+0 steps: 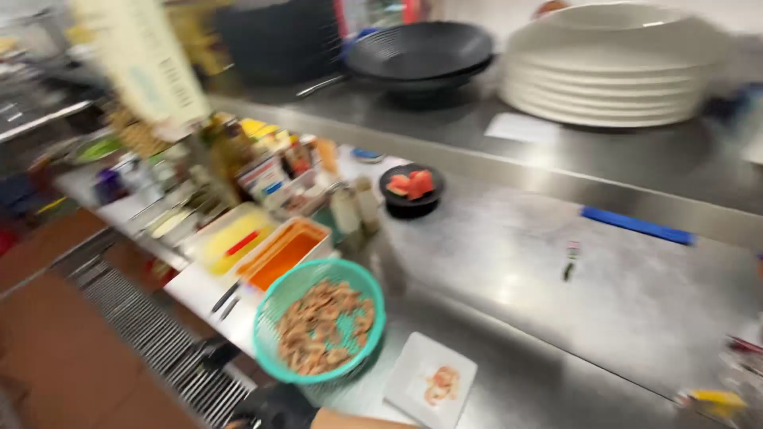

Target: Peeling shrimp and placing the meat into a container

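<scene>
**Mia:** What could go wrong here?

**Sam:** The green basket (319,320) full of shrimp is sitting near the edge of the steel counter (556,262). I think a bump could be tipping it onto the floor mat (159,349).

**Mia:** Is a hand holding it?

**Sam:** One hand in a black glove (274,407) is showing at the bottom, just below the basket. I cannot tell if it is open or closed, which hand it is, or if it is touching anything. The other hand is not showing.

**Mia:** What else is sitting around?

**Sam:** A big stack of white plates (608,75) and a black bowl (421,52) are sitting on the back shelf. Orange and yellow tubs (262,242) are crowding the basket's left side. A small white square plate (431,380) is lying just beside it, with a little shrimp. A small black dish (411,189) is holding red pieces farther back.
</scene>
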